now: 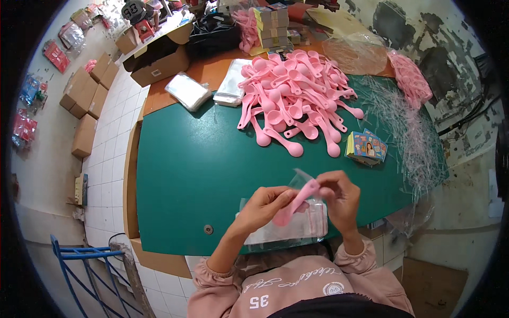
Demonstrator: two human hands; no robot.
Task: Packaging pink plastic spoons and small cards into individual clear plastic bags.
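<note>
A pink plastic spoon (296, 204) slants between my hands near the table's front edge, its bowl low and its handle raised. My left hand (263, 205) is closed, with thumb and fingers pinching a small clear plastic bag (303, 176) beside the spoon. How far the spoon lies inside the bag I cannot tell. My right hand (342, 197), slightly blurred, has its fingertips closed at the spoon's handle end. Beneath both hands lies a stack of clear plastic bags (286, 231). Beyond them is a large heap of pink spoons (297, 95).
A stack of printed cards (367, 147) stands right of the heap on the green table (180, 175). Two packs of clear bags (188, 91) lie at the back left, near an open cardboard box (159, 63). Shredded clear plastic (416, 143) covers the right edge.
</note>
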